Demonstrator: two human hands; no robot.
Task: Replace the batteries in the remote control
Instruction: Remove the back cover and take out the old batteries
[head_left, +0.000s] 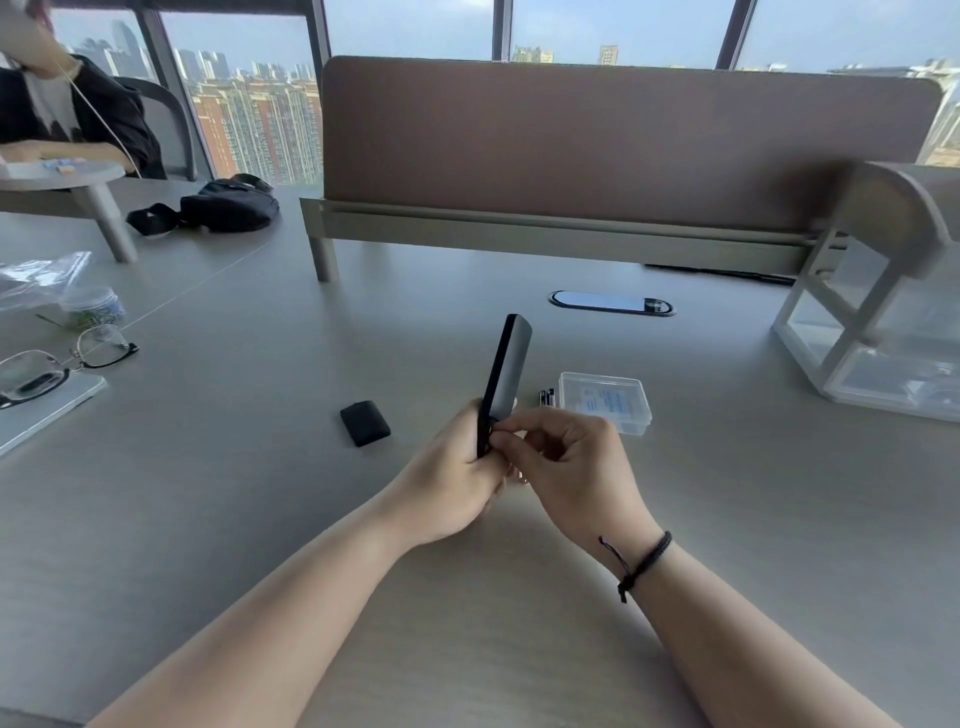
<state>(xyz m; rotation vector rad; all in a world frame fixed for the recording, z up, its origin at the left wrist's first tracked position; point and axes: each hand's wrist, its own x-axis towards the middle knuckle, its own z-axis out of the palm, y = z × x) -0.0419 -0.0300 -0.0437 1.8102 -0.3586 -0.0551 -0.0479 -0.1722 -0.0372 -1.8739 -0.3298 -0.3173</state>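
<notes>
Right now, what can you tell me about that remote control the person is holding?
The remote control is a slim, dark, rounded-cornered bar with a grey back face, likely plastic. It stands nearly upright above the table, seen edge-on, buttons hidden. The left hand grips its lower end; the right hand pinches at its bottom, fingers working there. A small black piece, perhaps its battery cover, lies apart on the table.

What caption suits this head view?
Left hand holds the remote upright; right hand works its lower end.
</notes>
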